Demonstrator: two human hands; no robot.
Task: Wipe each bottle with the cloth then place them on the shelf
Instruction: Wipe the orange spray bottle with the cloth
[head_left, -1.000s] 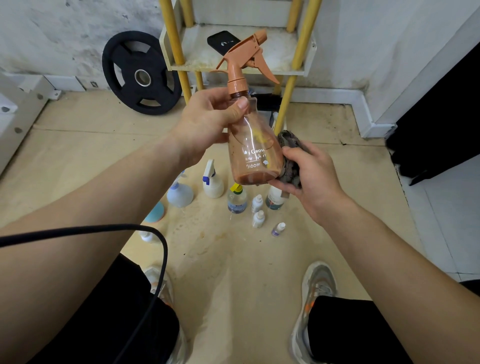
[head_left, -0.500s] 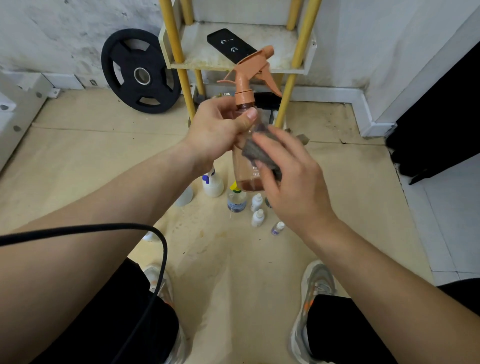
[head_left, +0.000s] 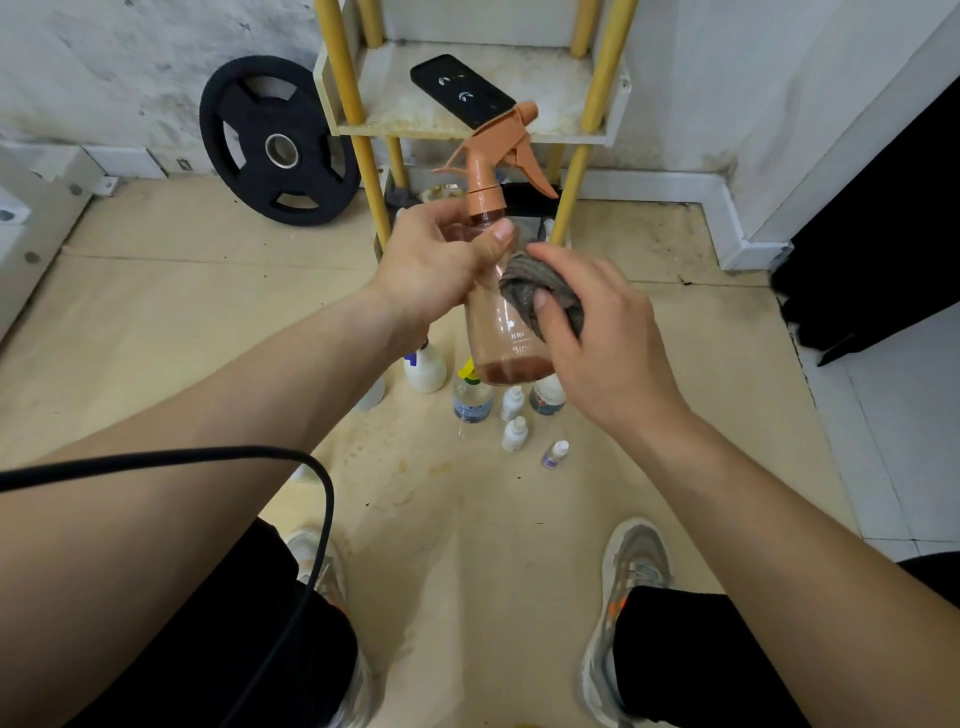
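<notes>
Left hand (head_left: 441, 265): I see it gripping the spray bottle (head_left: 493, 335) by the neck.
Right hand (head_left: 608, 343): holding the cloth (head_left: 530, 283) against that bottle.

Spray bottle (head_left: 498, 322) at centre, nozzle end up. Left hand (head_left: 441, 265) grips its neck from the left. Right hand (head_left: 597, 332) holds cloth (head_left: 524, 283) against its right flank. Shelf (head_left: 415, 130) behind bottle, with flat device (head_left: 457, 88) lying on it. Weight plate (head_left: 280, 140) leans on wall (head_left: 104, 62), left of shelf. Small bottles (head_left: 514, 434) clustered on floor (head_left: 467, 545), between shelf and shoes (head_left: 634, 566).
</notes>
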